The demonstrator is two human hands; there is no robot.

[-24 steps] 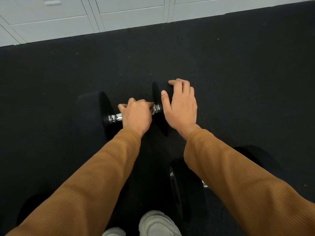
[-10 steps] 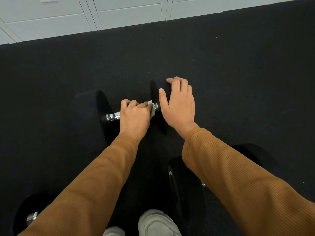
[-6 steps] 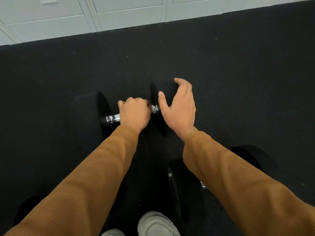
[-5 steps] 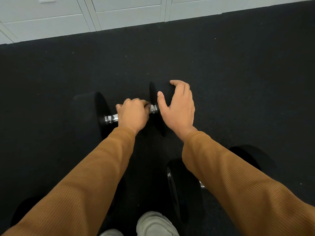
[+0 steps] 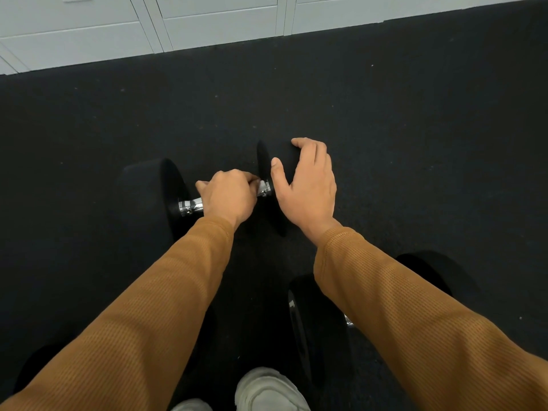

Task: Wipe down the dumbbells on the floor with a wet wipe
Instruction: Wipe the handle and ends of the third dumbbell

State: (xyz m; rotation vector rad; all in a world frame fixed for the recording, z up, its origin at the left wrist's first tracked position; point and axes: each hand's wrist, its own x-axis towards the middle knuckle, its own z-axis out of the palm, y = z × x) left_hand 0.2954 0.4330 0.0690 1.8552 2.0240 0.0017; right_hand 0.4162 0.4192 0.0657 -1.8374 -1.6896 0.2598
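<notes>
Head camera, looking down at my own arms. Both sleeves [image 5: 166, 307] are rust-brown ribbed knit and reach forward over a black speckled floor [image 5: 415, 129].

The far dumbbell [image 5: 151, 200] lies sideways on the floor in front of me: two black round heads joined by a chrome handle [image 5: 189, 205]. My left hand [image 5: 228, 197] is closed narrowly round the middle of that handle, knuckles up, with bare chrome showing on either side of it. The wet wipe is not clearly visible; I cannot tell whether it is under my fingers.

My right hand [image 5: 308, 188] is spread wide and arched over the dumbbell's right head [image 5: 264, 155], thumb pressed on its inner face, fingers curved over the top edge.

A second dumbbell [image 5: 305, 321] lies nearer me, partly hidden under my right forearm, a glint of its metal handle showing. A dim dark round shape sits at the lower left, too dark to identify.

The pale toe of my shoe [image 5: 267, 390] shows at the bottom edge. White cabinet fronts [image 5: 207, 22] line the top.
</notes>
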